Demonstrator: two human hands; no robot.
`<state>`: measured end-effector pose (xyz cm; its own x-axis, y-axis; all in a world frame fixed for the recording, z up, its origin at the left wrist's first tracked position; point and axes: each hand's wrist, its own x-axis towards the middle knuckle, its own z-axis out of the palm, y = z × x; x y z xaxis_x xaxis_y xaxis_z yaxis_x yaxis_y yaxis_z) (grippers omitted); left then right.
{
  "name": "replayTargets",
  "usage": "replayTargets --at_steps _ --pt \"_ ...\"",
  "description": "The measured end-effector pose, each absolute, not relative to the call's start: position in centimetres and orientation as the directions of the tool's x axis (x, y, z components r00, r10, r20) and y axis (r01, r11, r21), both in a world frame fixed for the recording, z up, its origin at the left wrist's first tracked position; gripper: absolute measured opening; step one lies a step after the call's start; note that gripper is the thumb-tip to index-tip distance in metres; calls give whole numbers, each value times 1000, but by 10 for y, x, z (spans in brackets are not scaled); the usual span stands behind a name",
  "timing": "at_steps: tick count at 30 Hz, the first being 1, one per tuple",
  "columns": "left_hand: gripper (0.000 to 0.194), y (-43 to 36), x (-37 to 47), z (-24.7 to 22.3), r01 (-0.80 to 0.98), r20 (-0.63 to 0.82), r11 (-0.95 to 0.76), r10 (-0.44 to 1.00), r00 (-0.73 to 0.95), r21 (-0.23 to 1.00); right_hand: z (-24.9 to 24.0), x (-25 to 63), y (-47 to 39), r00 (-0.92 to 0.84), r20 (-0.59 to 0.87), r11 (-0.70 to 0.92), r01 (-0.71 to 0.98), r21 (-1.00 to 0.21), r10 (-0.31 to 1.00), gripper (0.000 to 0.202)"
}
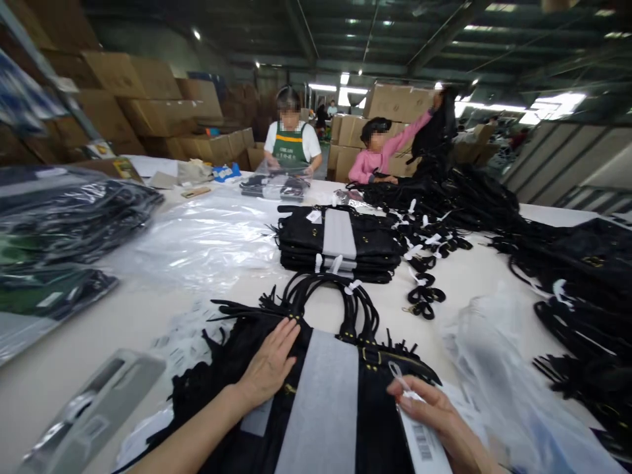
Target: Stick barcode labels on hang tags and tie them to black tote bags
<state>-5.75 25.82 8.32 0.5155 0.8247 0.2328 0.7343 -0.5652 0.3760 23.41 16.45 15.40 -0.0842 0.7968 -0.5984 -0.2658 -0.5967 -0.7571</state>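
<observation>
A black fringed handbag [380, 415] lies flat in front of me, its looped handles pointing away and a grey-white paper band [320, 395] down its middle. My left hand [270, 362] rests flat on the bag's upper left part, fingers stretched out just below a handle base. Over the bag's right side, my right hand [429, 408] pinches a white hang tag [421, 441] with a printed barcode. The tag's white string loop rises from between thumb and fingers near the zipper edge.
Stacked banded black bags [340, 243] lie beyond, with clear plastic bags [212, 237] to their left. A tape dispenser [99, 415] sits at front left. Black straps [424, 296] and piled bags [587, 263] are on the right. Two people work across the table.
</observation>
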Motion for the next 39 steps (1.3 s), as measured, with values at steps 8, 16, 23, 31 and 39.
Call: replayTargets --at_steps 8,16,23,31,39 --pt "39 291 -51 105 480 -128 96 991 35 872 133 136 214 -203 -497 -537 -322 -780 844 28" --pt "39 326 -47 121 534 -202 116 974 104 837 128 110 234 -190 -526 -555 -398 -730 829 29" --pt "63 313 -39 136 365 -263 46 776 574 930 128 111 228 -231 -516 -555 -501 -664 825 32" --pt "24 301 -30 120 170 -382 366 647 660 915 138 118 217 -227 -528 -563 -502 -657 818 26" --pt "24 302 -55 123 218 -457 450 537 709 866 116 139 201 -159 -611 -620 -379 -687 775 34"
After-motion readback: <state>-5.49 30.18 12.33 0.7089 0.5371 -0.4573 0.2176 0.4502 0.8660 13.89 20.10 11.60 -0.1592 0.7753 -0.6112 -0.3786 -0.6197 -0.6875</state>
